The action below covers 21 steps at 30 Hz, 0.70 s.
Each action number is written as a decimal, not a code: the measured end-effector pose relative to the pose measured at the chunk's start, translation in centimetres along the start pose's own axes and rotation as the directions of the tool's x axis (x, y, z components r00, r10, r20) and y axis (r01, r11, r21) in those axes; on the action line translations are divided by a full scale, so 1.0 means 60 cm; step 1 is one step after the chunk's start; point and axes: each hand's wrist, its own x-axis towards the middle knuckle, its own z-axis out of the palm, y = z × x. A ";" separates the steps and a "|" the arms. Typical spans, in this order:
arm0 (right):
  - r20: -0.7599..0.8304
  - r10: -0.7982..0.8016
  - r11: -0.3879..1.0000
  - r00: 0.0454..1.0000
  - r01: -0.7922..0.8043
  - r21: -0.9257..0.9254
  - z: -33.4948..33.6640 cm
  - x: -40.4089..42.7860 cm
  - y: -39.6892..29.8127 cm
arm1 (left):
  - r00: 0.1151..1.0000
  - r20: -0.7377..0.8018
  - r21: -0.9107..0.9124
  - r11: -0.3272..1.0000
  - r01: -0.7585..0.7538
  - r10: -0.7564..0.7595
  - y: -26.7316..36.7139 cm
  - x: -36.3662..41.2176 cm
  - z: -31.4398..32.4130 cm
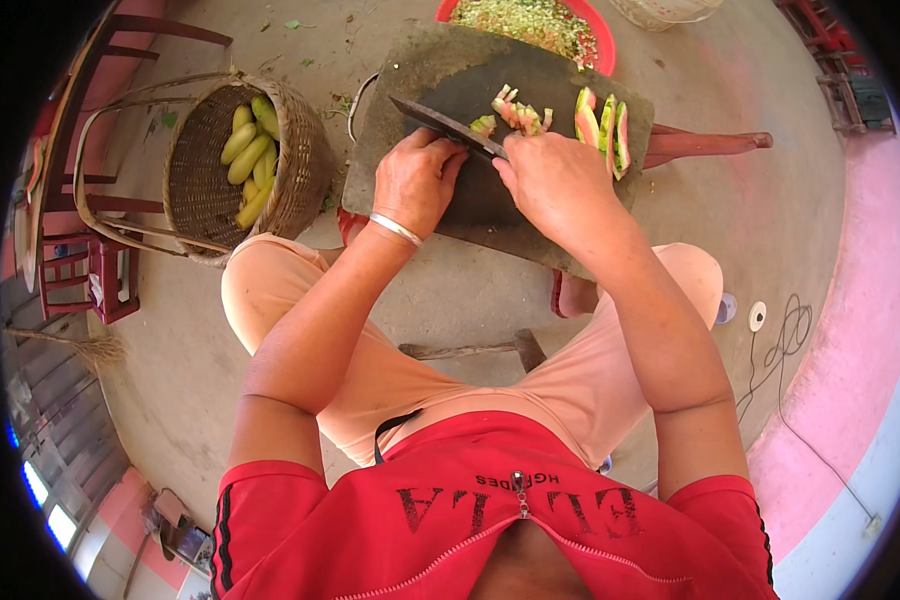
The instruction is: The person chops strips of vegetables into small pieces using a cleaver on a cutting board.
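My right hand [559, 180] grips the handle of a dark-bladed kitchen knife [446, 126], whose blade points up and left over the worn cutting board [420, 67]. My left hand [418, 180], with a silver bangle at the wrist, rests on the board beside the blade, fingers bent; whether it holds a piece under the fingertips is hidden. Cut pieces of watermelon rind [521, 114] lie just beyond the knife. Several longer watermelon rind strips [601, 127] lie at the board's right side.
A red basin [606, 45] of chopped pieces stands beyond the board. At left, a woven basket [300, 150] holds yellow-green gourds [249, 154]. A wooden leg [709, 142] juts right from under the board. A power cable [780, 367] lies on the floor at right.
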 end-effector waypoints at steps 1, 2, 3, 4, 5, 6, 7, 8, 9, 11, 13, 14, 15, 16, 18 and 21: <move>-0.001 0.002 1.000 1.000 -0.002 -0.001 0.002 0.002 -0.001 | 1.000 0.000 -0.001 1.000 -0.002 0.002 -0.001 -0.001 0.000; 0.028 0.018 1.000 0.999 -0.018 0.005 0.006 0.006 -0.003 | 1.000 -0.001 0.002 1.000 0.000 0.000 -0.002 -0.003 0.001; 0.057 0.032 0.999 0.998 -0.033 0.009 0.008 0.007 -0.002 | 1.000 -0.004 0.006 1.000 0.003 -0.003 -0.002 -0.002 0.000; 0.055 0.033 0.999 0.998 -0.034 0.006 0.012 0.006 0.000 | 1.000 -0.005 0.004 1.000 0.000 0.000 -0.001 -0.002 0.000; 0.039 0.039 0.999 0.998 -0.040 0.015 0.017 0.004 0.002 | 1.000 -0.001 0.008 1.000 0.001 -0.001 0.002 -0.002 -0.001; 0.024 0.043 0.999 0.999 -0.043 0.024 0.019 0.003 0.003 | 1.000 0.003 0.014 1.000 0.003 -0.004 0.002 -0.004 -0.002; 0.024 0.042 0.999 0.999 -0.043 0.024 0.018 0.002 0.003 | 1.000 0.002 0.015 1.000 0.004 -0.004 0.001 -0.004 -0.002; 0.020 0.048 0.998 0.999 -0.049 0.035 0.015 0.002 0.003 | 1.000 0.000 0.011 1.000 0.002 -0.002 -0.002 -0.005 -0.002; 0.017 0.054 0.997 0.998 -0.055 0.046 0.011 0.002 0.003 | 1.000 -0.002 0.007 1.000 0.000 0.000 -0.003 -0.006 -0.002; 0.016 0.055 0.997 0.998 -0.056 0.047 0.002 0.000 0.003 | 1.000 -0.003 -0.001 1.000 0.003 -0.003 -0.002 -0.007 -0.005; 0.015 0.052 0.997 0.999 -0.053 0.049 -0.008 -0.001 0.003 | 1.000 -0.006 -0.007 1.000 0.007 -0.007 0.000 -0.006 -0.006; 0.007 0.047 0.997 0.999 -0.047 0.053 -0.014 -0.002 0.003 | 1.000 -0.004 -0.031 0.999 0.021 -0.021 0.001 -0.005 -0.005; 0.000 0.045 0.997 0.999 -0.045 0.058 -0.018 -0.003 0.002 | 0.999 0.000 -0.057 0.998 0.033 -0.033 0.002 -0.005 -0.004; 0.002 0.046 0.997 0.999 -0.046 0.059 -0.019 -0.003 0.002 | 0.999 0.002 -0.057 0.998 0.034 -0.034 0.003 -0.004 -0.005; 0.016 0.035 0.999 0.999 -0.035 0.021 -0.018 -0.002 -0.001 | 0.999 0.013 -0.030 0.998 0.050 -0.050 0.003 -0.003 -0.008; 0.036 0.011 1.000 0.999 -0.010 -0.014 -0.009 0.000 -0.002 | 0.999 0.011 -0.037 0.998 0.049 -0.048 -0.001 -0.005 -0.007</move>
